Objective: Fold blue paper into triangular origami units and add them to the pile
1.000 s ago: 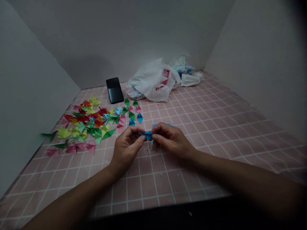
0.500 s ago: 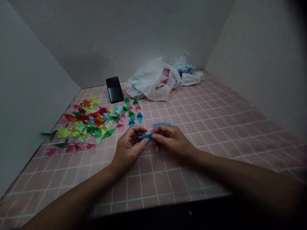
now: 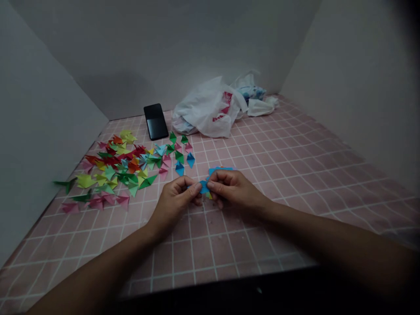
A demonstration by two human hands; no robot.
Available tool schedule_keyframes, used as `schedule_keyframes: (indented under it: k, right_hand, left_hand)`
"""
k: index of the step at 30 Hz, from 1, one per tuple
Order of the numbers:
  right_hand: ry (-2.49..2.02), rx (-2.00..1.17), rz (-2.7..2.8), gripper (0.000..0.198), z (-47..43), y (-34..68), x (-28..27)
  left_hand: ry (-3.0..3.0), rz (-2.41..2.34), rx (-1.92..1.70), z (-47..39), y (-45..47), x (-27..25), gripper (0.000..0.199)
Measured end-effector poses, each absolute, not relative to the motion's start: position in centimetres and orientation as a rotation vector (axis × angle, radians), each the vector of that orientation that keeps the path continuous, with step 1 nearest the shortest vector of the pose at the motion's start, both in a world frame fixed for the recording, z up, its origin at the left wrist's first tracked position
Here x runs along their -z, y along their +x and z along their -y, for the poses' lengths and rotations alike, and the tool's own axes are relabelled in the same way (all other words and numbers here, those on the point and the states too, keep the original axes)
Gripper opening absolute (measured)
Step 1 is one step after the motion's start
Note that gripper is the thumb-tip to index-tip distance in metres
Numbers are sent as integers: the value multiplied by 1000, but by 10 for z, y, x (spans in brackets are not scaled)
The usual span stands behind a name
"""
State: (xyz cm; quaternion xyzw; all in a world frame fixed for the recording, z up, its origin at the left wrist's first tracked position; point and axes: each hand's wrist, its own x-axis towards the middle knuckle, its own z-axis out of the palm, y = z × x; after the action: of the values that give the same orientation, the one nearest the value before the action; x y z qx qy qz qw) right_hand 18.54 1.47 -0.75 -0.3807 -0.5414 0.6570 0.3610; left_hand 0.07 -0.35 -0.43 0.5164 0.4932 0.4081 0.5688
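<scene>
A small folded piece of blue paper is pinched between both hands above the checked surface. My left hand grips its left end with thumb and fingers. On its right end, my right hand is closed with the thumb on top. Just behind the right hand lies more blue paper, partly covered by the fingers. A bit of yellow and green shows below the blue piece. Two blue folded paper shapes rest beyond the left hand, beside several green and pink ones.
Many colourful folded paper shapes spread over the left of the pink checked tablecloth. A black phone lies at the back, near a crumpled white plastic bag. Walls close in the back and both sides.
My left hand has shifted its grip to a closer pinch on the blue paper. The paper has turned from a narrow pointed look to a shorter, broader one.
</scene>
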Motion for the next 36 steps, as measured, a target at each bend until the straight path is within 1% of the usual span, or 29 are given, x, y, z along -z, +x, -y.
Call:
schedule_keyframes:
  k: [4,7,11,16,19,25,31,36]
  right_hand:
    - [-1025,-1612,1539,32,-15,187,4]
    - [-1024,-1541,1577,31,-15,188,2]
    - [-1004,-1582,1433,29,-19,189,3]
    - [-918,-1619,1260,32,-21,187,11]
    - [-886,-1661,1298,32,-18,184,13]
    - [-917,-1596,1382,25,-16,185,12]
    - [-905,-1549,1434,34,-15,186,9]
    - [-876,-1613,1390,30,-14,185,9]
  left_hand:
    - [1258,-1147,-853,2,-1,0,26]
    - [1245,-1105,-846,2,0,-2,28]
    - [1183,-1112,-850,2,1,1,27]
    - [1168,-1167,-1016,3,3,5,25]
    - [1224,-1172,-1033,5,4,5,25]
    - [1391,-1156,-949,6,5,3,23]
    - [1388,-1144,-958,8,5,-2,25]
    - [1368,-1166,-962,8,7,1,31]
